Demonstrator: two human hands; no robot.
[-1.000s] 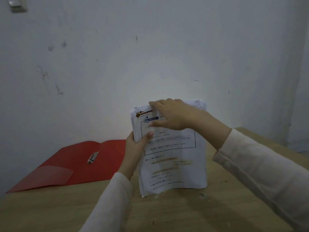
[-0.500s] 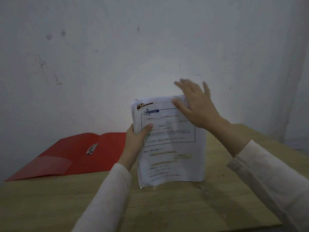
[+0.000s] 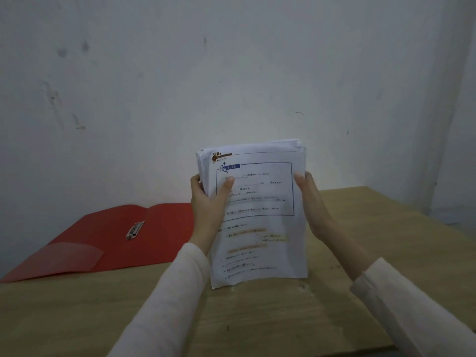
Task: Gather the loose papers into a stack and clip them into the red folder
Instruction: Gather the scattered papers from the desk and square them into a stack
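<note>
A stack of printed white papers (image 3: 260,228) stands upright on its bottom edge on the wooden table (image 3: 283,318). My left hand (image 3: 208,202) grips the stack's left edge, thumb across the front page. My right hand (image 3: 313,202) holds the right edge, thumb on the front and the fingers hidden behind the sheets. The red folder (image 3: 108,240) lies open flat on the table to the left, apart from the papers. Its metal clip (image 3: 135,229) sits near the middle of the folder, and a clear pocket (image 3: 69,258) covers its near-left corner.
A pale wall (image 3: 231,73) rises directly behind the table. The table's right edge (image 3: 422,217) runs diagonally at the right. Bare wood lies in front of the papers and the folder.
My right hand left the top of the stack, lifted away, then came down onto the right edge. The stack stands straighter with its edges more even. My left hand kept its hold.
</note>
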